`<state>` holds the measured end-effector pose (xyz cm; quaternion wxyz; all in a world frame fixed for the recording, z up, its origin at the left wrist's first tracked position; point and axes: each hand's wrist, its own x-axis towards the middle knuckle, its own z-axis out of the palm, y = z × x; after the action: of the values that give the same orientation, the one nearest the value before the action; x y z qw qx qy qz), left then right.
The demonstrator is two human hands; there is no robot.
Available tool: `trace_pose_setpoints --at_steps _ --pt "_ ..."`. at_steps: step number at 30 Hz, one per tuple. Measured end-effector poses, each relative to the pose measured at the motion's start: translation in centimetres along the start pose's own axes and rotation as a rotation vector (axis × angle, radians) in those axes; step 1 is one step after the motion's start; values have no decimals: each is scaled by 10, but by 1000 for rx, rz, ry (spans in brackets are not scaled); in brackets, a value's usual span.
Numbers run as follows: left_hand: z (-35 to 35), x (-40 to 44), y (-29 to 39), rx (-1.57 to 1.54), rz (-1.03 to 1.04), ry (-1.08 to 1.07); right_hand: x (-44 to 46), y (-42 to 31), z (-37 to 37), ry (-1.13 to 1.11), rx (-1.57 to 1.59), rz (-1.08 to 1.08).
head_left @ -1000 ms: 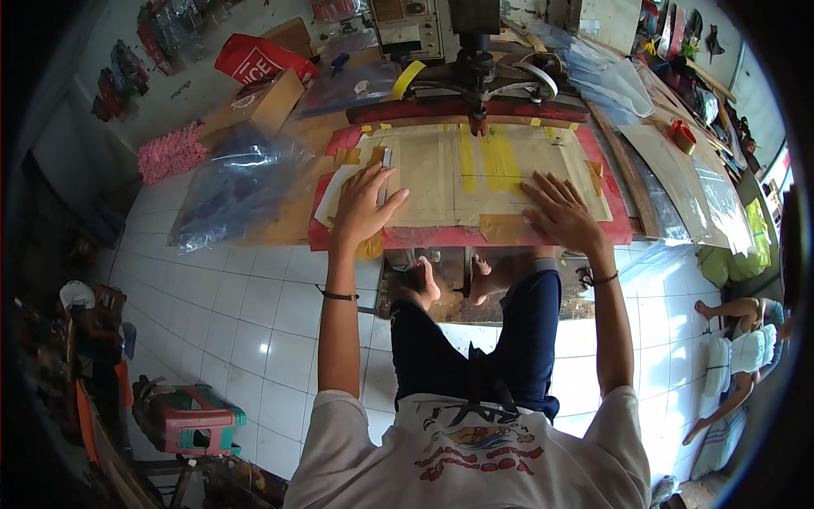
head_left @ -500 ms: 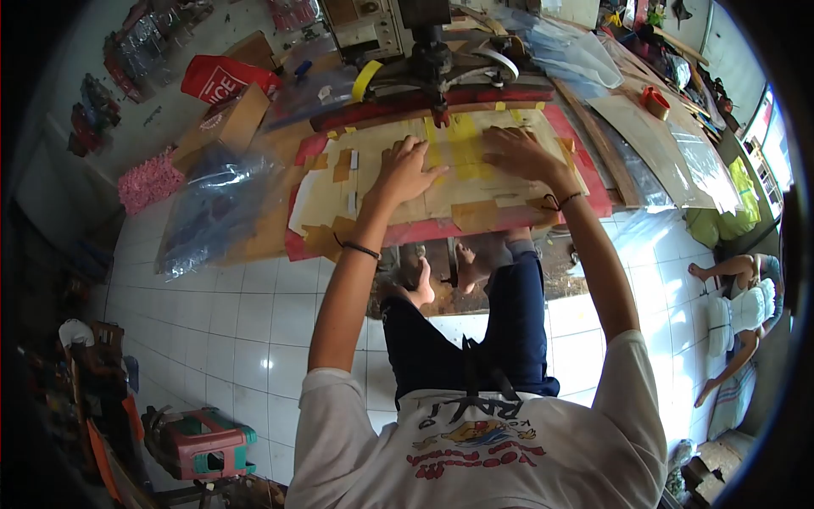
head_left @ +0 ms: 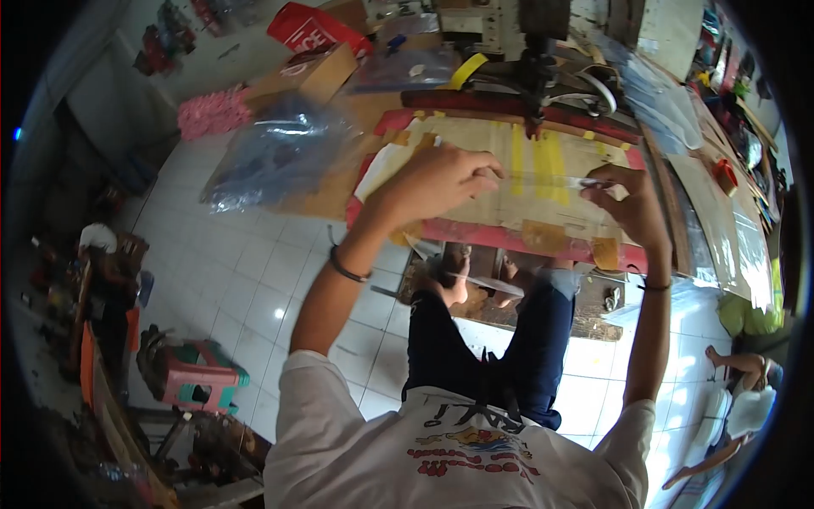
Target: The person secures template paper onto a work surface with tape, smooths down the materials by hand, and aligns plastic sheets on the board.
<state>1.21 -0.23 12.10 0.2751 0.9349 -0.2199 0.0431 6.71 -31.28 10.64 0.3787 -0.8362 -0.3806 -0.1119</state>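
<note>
A thin translucent plastic strip stretches between my two hands above the board. My left hand is closed, its thumb and fingers pinched at the strip's left end. On the other side my right hand pinches the right end, which looks whitish and bunched. Beneath both hands lies a tan board with red edges, patched with brown tape and bands of yellow tape. Just behind the board stands a press with a dark metal head and a red bar.
Clear plastic sheeting and a cardboard box lie to the left, beside a pink bundle. Flat sheets cover the right side. A red and green stool stands at lower left. Another person sits at lower right.
Both hands have lifted off the board, where they lay flat, and now pinch a translucent strip between them. The view has turned, so the press and board appear farther right.
</note>
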Motion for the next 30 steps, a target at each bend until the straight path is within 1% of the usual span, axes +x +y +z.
trace_pose_setpoints --at_steps 2,4,6,8,10,13,14,16,17,19,20,21,24,25,26,27,28,29,30 --pt "-39 -22 -8 -59 6 -5 -1 -15 -6 41 27 33" --pt "-80 -33 -49 71 85 137 -1 -10 -17 54 -57 -5" --pt "-141 -52 -80 337 -55 232 -7 6 -28 116 -114 80" --pt "-199 -73 -88 585 -298 390 -18 38 -42 171 -116 159" --pt "-246 -96 -103 760 -174 616 -37 83 -60 272 -57 150" --pt "-259 -117 -75 1065 -14 993 -64 134 -98 394 -132 278" --pt "-254 -125 -76 1144 66 1023 -74 153 -114 424 -178 341" --pt "-234 -140 -80 1286 229 1058 -97 207 -150 494 -334 172" --pt "-218 -148 -94 1344 180 1014 -112 242 -169 520 -317 160" --pt "-184 -162 -122 1322 214 882 -136 274 -194 488 -374 316" --pt "-166 -167 -135 1270 197 810 -148 286 -204 475 -402 395" --pt "-149 -172 -149 1218 181 735 -151 270 -200 403 -571 577" --pt "-112 -193 -202 1026 -42 597 -194 308 -202 189 -714 631" --pt "-107 -201 -225 966 -121 548 -195 320 -199 26 -871 809" --pt "-103 -201 -241 900 -185 493 -224 348 -202 -296 -1452 374" --pt "-98 -198 -244 779 -229 480 -226 342 -198 -123 -1180 478" --pt "-95 -200 -248 660 -265 458 -198 284 -178 152 -832 737" --pt "-97 -208 -271 563 -225 385 -178 238 -168 132 -802 761" --pt "-100 -213 -285 569 -253 291 -170 223 -163 105 -803 700"
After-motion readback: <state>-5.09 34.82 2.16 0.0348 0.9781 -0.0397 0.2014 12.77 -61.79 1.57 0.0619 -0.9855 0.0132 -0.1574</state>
